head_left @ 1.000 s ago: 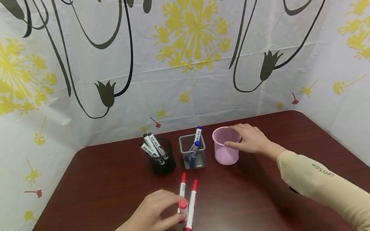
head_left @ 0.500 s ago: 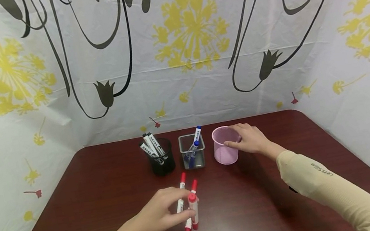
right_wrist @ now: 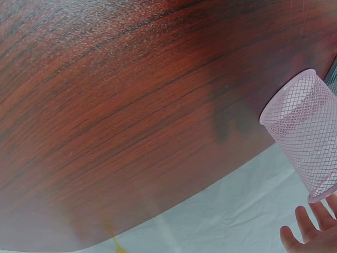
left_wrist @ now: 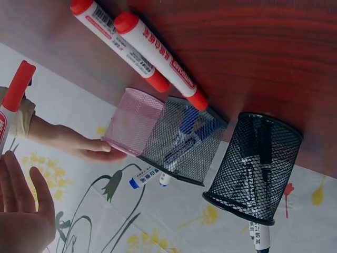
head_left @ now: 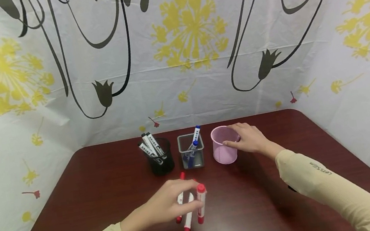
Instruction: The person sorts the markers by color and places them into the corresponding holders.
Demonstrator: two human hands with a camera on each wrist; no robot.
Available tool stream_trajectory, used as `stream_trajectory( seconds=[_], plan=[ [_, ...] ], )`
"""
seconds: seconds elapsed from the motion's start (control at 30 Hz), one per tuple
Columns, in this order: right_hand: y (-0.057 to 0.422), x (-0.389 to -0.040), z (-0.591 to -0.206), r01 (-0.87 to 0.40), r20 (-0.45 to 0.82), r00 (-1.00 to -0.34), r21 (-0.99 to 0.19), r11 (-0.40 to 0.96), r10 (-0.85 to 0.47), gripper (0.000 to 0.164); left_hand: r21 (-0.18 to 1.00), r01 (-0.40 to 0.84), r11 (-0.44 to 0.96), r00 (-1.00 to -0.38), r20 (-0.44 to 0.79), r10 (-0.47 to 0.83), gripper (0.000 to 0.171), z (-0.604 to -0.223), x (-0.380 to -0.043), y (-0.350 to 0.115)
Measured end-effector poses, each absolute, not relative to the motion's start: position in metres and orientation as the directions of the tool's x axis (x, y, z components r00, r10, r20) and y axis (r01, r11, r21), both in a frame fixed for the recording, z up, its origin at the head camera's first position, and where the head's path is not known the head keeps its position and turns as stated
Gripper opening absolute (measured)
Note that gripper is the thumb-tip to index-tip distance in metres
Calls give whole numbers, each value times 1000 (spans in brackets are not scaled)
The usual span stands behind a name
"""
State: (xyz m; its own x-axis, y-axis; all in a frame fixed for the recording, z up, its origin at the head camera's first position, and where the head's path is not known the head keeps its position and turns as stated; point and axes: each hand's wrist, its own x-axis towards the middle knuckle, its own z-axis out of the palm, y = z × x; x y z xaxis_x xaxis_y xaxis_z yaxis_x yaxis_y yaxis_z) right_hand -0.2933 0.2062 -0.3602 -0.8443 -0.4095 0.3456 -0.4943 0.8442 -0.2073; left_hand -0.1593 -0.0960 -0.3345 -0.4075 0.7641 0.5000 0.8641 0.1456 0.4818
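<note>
My left hand [head_left: 164,207] pinches a red-capped whiteboard marker [head_left: 201,204] between thumb and fingers, upright over the table in the head view. Beside it, two more red markers lie on the tabletop: one marker [left_wrist: 158,52] and another marker [left_wrist: 110,39] run side by side in the left wrist view. The left hand partly covers them in the head view. My right hand [head_left: 250,138] grips the rim of a pink mesh pen cup [head_left: 225,154], thumb in front and fingers at the back. Its fingertips [right_wrist: 303,213] touch that rim in the right wrist view.
Left of the pink cup stands a grey square mesh pen holder [head_left: 193,161] with blue markers. Farther left, a black mesh pen cup [head_left: 162,167] holds several black-capped markers. The dark red table [head_left: 110,189] ends at a patterned cloth [head_left: 205,104] behind.
My left hand has lifted the pinched marker and carried it right, away from the two lying markers. The right hand stays at the pink pen cup.
</note>
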Motion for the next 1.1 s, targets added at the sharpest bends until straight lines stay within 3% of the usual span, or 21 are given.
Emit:
stream_trajectory(
  seconds=[0.4, 0.9, 1.1],
  plan=[
    [207, -293, -364, -499, 356, -842, -225, 837, -406, 63, 452, 879, 151, -389, 498, 775, 24, -327, -174, -85],
    [208, -294, -363, -514, 376, -830, -231, 826, -412, 66, 504, 846, 172, -450, 505, 737, 18, -301, -200, -69],
    [206, -293, -361, -484, 342, -854, -240, 841, -393, 65, 506, 848, 158, -449, 529, 720, 15, -290, -208, -59]
  ],
)
